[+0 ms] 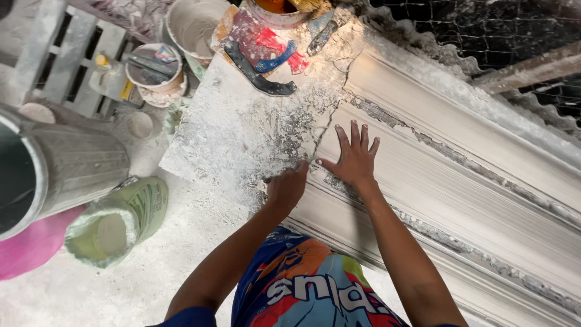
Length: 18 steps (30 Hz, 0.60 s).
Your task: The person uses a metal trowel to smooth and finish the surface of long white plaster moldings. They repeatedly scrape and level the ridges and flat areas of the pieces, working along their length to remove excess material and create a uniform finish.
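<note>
Right hand [356, 158] flat with fingers spread on the long white plaster moulding [460, 200] across the workbench [230, 133], left hand [287, 188] beside it at the moulding's end, fingers curled together, grip unclear, open sack of powder [118, 221] on floor

Open bench, crowded far end
Bare plaster-crusted bench top [242, 130] lies open left of the hands; black scraper [257, 75], buckets [193, 24] and tub [154, 66] block its far end

Even, soft daylight; no hard shadows. My right hand [355, 158] casts only a faint shade on the long white ribbed plaster moulding [460, 181], which is bright, near glare. Focus sharp centrally. Grey metal bin [60, 169] bends at the left edge; upper right corner is dark.
</note>
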Available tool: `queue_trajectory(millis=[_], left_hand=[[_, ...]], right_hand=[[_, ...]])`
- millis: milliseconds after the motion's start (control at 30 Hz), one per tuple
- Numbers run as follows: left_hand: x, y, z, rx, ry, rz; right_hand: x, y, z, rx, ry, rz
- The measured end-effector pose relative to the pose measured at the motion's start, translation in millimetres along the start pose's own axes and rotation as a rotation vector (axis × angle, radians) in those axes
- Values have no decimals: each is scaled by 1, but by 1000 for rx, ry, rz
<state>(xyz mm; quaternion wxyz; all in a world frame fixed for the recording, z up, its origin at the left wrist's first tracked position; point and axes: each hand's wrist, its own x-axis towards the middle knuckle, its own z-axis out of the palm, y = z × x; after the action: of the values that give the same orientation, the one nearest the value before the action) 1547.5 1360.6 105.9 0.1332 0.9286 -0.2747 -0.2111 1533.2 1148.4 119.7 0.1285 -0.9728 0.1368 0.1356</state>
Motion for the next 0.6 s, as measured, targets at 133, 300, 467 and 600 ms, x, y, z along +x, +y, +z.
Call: queue_trajectory(millis=[133,300,467,600], left_hand=[[-1,-4,13,169,125,135],[1,-3,8,232,96,221],[11,5,-8,122,-77,136],[21,18,-5,4,-212,86]], right_hand=[[0,5,8,-8,28,-3],[-1,9,16,-16,70,-39],[1,9,20,-45,82,-50],[2,9,22,-64,70,-47]])
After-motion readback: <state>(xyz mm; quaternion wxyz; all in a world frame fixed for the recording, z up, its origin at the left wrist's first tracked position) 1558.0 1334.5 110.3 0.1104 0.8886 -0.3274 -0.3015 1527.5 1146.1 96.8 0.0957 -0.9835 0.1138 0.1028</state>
